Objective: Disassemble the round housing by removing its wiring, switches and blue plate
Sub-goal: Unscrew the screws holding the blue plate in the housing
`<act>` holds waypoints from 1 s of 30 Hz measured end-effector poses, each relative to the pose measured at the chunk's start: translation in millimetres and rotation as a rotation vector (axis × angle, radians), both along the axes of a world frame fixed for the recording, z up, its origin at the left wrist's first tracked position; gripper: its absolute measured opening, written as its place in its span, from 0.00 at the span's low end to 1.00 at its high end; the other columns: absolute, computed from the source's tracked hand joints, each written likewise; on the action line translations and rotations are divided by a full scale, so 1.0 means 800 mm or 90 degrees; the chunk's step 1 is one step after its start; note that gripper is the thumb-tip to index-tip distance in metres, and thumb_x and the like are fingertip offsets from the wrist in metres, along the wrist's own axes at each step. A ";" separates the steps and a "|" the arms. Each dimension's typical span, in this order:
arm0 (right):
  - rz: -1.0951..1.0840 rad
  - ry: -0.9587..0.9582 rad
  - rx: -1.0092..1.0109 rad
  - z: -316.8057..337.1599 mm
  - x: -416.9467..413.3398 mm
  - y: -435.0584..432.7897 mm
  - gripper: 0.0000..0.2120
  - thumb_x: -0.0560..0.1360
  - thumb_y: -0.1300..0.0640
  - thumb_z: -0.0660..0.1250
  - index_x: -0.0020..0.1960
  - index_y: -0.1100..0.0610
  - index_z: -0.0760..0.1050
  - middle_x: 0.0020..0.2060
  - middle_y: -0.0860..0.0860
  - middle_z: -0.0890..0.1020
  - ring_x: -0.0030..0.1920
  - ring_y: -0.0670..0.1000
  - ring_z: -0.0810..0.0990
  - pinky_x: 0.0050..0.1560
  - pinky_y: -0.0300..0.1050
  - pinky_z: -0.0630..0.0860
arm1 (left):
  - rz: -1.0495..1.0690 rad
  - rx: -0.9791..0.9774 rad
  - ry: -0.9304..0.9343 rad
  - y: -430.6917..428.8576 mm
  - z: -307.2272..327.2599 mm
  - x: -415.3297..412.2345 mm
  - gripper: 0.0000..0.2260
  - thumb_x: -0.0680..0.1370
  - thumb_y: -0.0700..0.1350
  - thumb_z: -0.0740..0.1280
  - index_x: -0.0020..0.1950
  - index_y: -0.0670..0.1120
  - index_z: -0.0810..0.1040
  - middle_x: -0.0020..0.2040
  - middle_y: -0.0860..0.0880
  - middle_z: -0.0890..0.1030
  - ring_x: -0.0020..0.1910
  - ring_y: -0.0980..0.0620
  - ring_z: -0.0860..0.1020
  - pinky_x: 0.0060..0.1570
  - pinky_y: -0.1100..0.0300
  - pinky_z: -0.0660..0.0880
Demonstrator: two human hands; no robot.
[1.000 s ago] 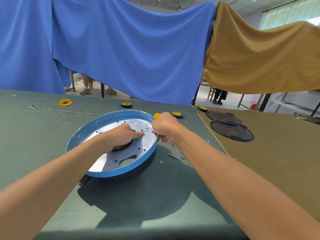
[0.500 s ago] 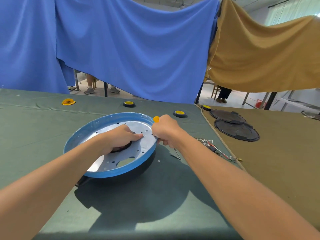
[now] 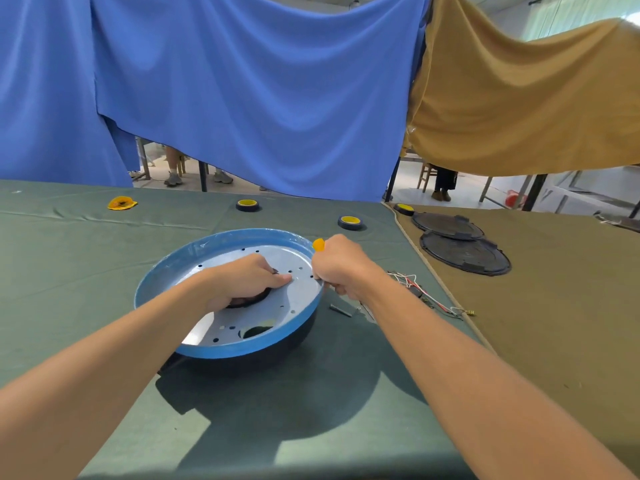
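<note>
The round housing [image 3: 242,358] is a dark bowl on the green cloth, and the blue plate [image 3: 207,349] with its perforated silver face sits in its top. My left hand [image 3: 246,280] rests on the plate's middle, fingers curled into the dark centre hole. My right hand [image 3: 337,266] grips a screwdriver with an orange handle end [image 3: 318,244] at the plate's right rim; its tip is hidden. A bundle of red and white wiring [image 3: 420,292] lies loose on the cloth to the right of my right wrist.
Small dark parts [image 3: 341,310] lie beside the housing. Two tape rolls [image 3: 247,204] [image 3: 349,222] and a yellow piece [image 3: 121,203] sit farther back. Two black round lids [image 3: 464,252] lie on the brown cloth at right. Blue and tan sheets hang behind.
The view has shifted, bringing the wiring bundle to the right of my arm into sight. Both hands stay at the plate in nearly the same places.
</note>
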State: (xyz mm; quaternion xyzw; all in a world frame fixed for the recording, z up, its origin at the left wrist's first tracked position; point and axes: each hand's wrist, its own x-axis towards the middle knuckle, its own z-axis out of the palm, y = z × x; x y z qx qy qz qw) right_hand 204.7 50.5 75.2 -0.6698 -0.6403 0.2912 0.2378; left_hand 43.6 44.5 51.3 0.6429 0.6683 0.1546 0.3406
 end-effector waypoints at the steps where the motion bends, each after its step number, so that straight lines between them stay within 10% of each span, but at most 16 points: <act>1: -0.003 0.001 -0.013 -0.005 -0.001 -0.002 0.04 0.74 0.66 0.59 0.40 0.61 0.69 0.34 0.54 0.70 0.22 0.49 0.67 0.18 0.34 0.60 | -0.007 -0.002 0.005 -0.001 -0.002 0.001 0.18 0.80 0.58 0.62 0.50 0.45 0.82 0.42 0.45 0.82 0.43 0.47 0.81 0.40 0.58 0.75; 7: 0.047 0.084 -0.108 -0.002 0.011 -0.005 0.07 0.74 0.65 0.62 0.39 0.60 0.67 0.27 0.58 0.77 0.14 0.45 0.66 0.20 0.34 0.56 | -0.006 -0.018 -0.001 -0.005 0.000 -0.003 0.17 0.80 0.56 0.63 0.48 0.44 0.82 0.32 0.47 0.77 0.31 0.52 0.76 0.29 0.63 0.69; 10: 0.031 0.240 -0.137 0.002 0.019 0.001 0.11 0.77 0.51 0.65 0.49 0.60 0.73 0.42 0.60 0.82 0.19 0.46 0.72 0.22 0.35 0.53 | 0.006 -0.012 -0.066 -0.003 0.005 -0.014 0.17 0.79 0.56 0.64 0.46 0.44 0.84 0.30 0.47 0.76 0.29 0.52 0.75 0.27 0.64 0.67; 13: -0.055 0.386 -0.210 -0.011 0.028 0.009 0.21 0.78 0.41 0.63 0.54 0.60 0.72 0.53 0.61 0.81 0.17 0.43 0.58 0.21 0.33 0.53 | 0.012 -0.006 -0.099 -0.004 0.007 -0.021 0.17 0.79 0.56 0.64 0.46 0.44 0.85 0.28 0.48 0.75 0.29 0.52 0.74 0.27 0.64 0.66; 26: -0.069 0.679 -0.453 -0.046 0.018 0.008 0.20 0.80 0.56 0.61 0.31 0.59 0.68 0.20 0.49 0.71 0.15 0.42 0.57 0.15 0.30 0.53 | 0.010 -0.003 -0.147 -0.010 0.013 -0.025 0.17 0.79 0.55 0.64 0.37 0.48 0.85 0.27 0.50 0.74 0.27 0.54 0.75 0.26 0.67 0.66; 30: -0.095 0.721 -0.449 -0.057 0.013 0.003 0.16 0.79 0.60 0.61 0.33 0.58 0.68 0.23 0.49 0.70 0.15 0.42 0.57 0.16 0.29 0.53 | 0.012 -0.003 -0.159 -0.011 0.014 -0.026 0.17 0.79 0.55 0.64 0.37 0.49 0.85 0.27 0.50 0.75 0.27 0.54 0.75 0.26 0.67 0.67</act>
